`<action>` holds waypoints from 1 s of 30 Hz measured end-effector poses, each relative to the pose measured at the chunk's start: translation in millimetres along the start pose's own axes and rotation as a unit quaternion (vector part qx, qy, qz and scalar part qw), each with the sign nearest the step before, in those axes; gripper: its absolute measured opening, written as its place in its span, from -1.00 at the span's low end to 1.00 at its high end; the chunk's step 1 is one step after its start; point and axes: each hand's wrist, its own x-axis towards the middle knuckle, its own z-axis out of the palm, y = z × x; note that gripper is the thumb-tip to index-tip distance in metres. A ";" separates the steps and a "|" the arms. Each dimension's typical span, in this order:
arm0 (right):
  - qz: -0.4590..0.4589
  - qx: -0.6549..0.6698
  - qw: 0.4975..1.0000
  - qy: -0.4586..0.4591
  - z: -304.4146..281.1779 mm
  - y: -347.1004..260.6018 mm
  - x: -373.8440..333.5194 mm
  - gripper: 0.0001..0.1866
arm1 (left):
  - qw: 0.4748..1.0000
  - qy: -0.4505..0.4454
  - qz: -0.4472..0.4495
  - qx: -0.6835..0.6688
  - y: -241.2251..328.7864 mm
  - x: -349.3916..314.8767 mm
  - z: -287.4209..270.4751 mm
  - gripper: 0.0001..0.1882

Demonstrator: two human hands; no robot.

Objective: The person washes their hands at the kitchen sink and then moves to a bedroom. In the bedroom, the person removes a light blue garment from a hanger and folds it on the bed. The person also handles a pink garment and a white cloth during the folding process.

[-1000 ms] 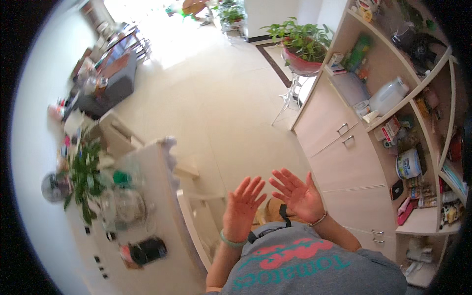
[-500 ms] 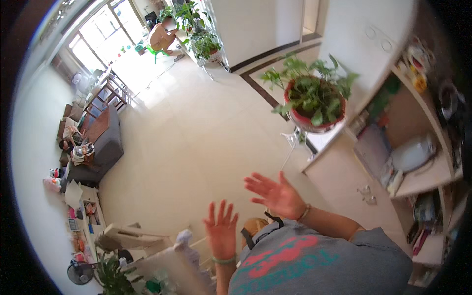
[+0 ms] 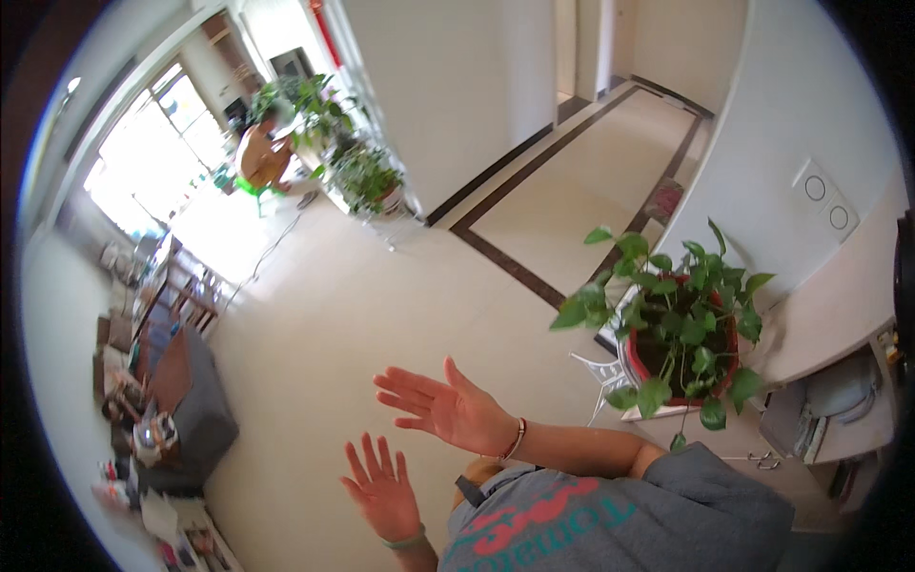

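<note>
My left hand [image 3: 383, 498] is raised with its palm showing and its fingers spread; it holds nothing. Just above and to the right, my right hand [image 3: 450, 405] is also open, thumb apart from the fingers, and nothing is in it. A green band circles my left wrist and a bracelet [image 3: 517, 439] my right. Both hands hang over the pale tiled floor [image 3: 315, 315], apart from each other. Nearest to my right arm stands a leafy green plant in a red-rimmed pot [image 3: 732, 338], which neither hand touches.
A curved wooden cabinet [image 3: 829, 338] stands at the right. A dark grey sofa [image 3: 205, 410] lines the left wall. Another person [image 3: 259, 157] sits on a green stool far off, beside potted plants [image 3: 357, 176]. A cable [image 3: 265, 255] runs over the floor.
The view has swung, bringing more of the hallway in at the upper right. Both hands now appear farther left and lower, still open. The potted plant appears lower and farther right.
</note>
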 end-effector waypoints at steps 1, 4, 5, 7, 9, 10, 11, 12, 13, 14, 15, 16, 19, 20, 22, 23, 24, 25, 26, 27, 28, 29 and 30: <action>-0.035 -0.012 0.999 0.013 -7.5 -22.9 17.6 -0.22 | 0.999 -0.022 -0.013 0.022 4.3 42.5 19.9 -0.42; -0.155 -0.043 0.986 0.043 -28.6 -94.3 64.7 -0.22 | 0.985 -0.127 -0.079 0.085 -11.1 161.8 69.6 -0.40; -0.193 -0.050 0.978 0.054 -41.5 -116.0 78.0 -0.23 | 0.973 -0.160 -0.119 0.116 -22.3 197.6 83.6 -0.41; -0.258 -0.081 0.960 0.078 -60.4 -159.3 95.4 -0.25 | 0.944 -0.226 -0.212 0.114 -53.3 255.3 119.4 -0.44; -0.298 -0.063 0.947 0.100 -88.3 -190.9 105.4 -0.26 | 0.935 -0.219 -0.269 0.073 -94.0 289.1 146.9 -0.44; -0.318 -0.058 0.940 0.107 -104.8 -217.3 111.5 -0.26 | 0.929 -0.217 -0.295 0.052 -118.3 310.5 165.4 -0.44; -0.340 -0.060 0.931 0.120 -119.1 -239.7 115.9 -0.27 | 0.923 -0.214 -0.319 0.029 -138.8 333.2 181.5 -0.44; -0.357 -0.061 0.924 0.121 -133.7 -264.4 121.1 -0.28 | 0.917 -0.218 -0.333 0.019 -154.6 355.1 194.6 -0.44; -0.371 -0.063 0.918 0.121 -148.2 -289.7 127.4 -0.28 | 0.912 -0.221 -0.346 0.007 -167.7 375.3 204.0 -0.45; -0.384 -0.066 0.913 0.120 -162.6 -314.6 134.3 -0.28 | 0.907 -0.223 -0.357 -0.006 -180.0 395.2 212.1 -0.46; -0.392 -0.064 0.910 0.117 -175.8 -340.2 143.8 -0.29 | 0.906 -0.231 -0.355 0.020 -189.4 416.8 221.9 -0.47; -0.394 -0.063 0.910 0.117 -186.0 -361.4 151.8 -0.29 | 0.903 -0.234 -0.355 0.055 -192.4 438.7 226.7 -0.48; -0.389 -0.068 0.911 0.119 -216.3 -424.6 177.6 -0.23 | 0.912 -0.212 -0.334 0.110 -207.3 510.1 233.2 -0.49; -0.389 -0.064 0.911 0.118 -226.4 -441.8 182.7 -0.23 | 0.917 -0.200 -0.326 0.114 -215.2 532.3 234.5 -0.50; -0.382 -0.071 0.913 0.125 -251.8 -474.5 183.0 -0.22 | 0.922 -0.172 -0.326 0.114 -239.5 568.1 238.9 -0.52; -0.393 -0.049 0.908 0.137 -265.9 -488.8 177.7 -0.29 | 0.925 -0.147 -0.331 0.118 -253.3 583.4 240.6 -0.52; -0.413 -0.040 0.898 0.144 -281.5 -504.3 173.6 -0.29 | 0.927 -0.124 -0.334 0.122 -267.7 601.0 245.1 -0.52; -0.433 -0.032 0.888 0.153 -300.2 -522.7 167.1 -0.29 | 0.922 -0.116 -0.353 0.109 -288.0 619.2 256.0 -0.51; -0.453 -0.024 0.876 0.162 -316.4 -542.9 159.2 -0.29 | 0.911 -0.123 -0.383 0.088 -311.6 639.7 269.6 -0.51; -0.467 -0.018 0.863 0.191 -330.9 -563.8 150.5 -0.28 | 0.900 -0.128 -0.411 0.068 -335.5 658.9 287.9 -0.51; -0.477 -0.016 0.853 0.209 -345.7 -585.4 142.7 -0.29 | 0.888 -0.128 -0.438 0.052 -357.4 678.2 306.1 -0.50; -0.487 -0.014 0.843 0.228 -361.1 -608.9 133.9 -0.29 | 0.884 -0.165 -0.433 0.059 -384.0 700.3 323.1 -0.48; -0.497 -0.015 0.832 0.247 -377.1 -631.2 122.6 -0.29 | 0.879 -0.203 -0.427 0.062 -416.3 723.8 338.0 -0.46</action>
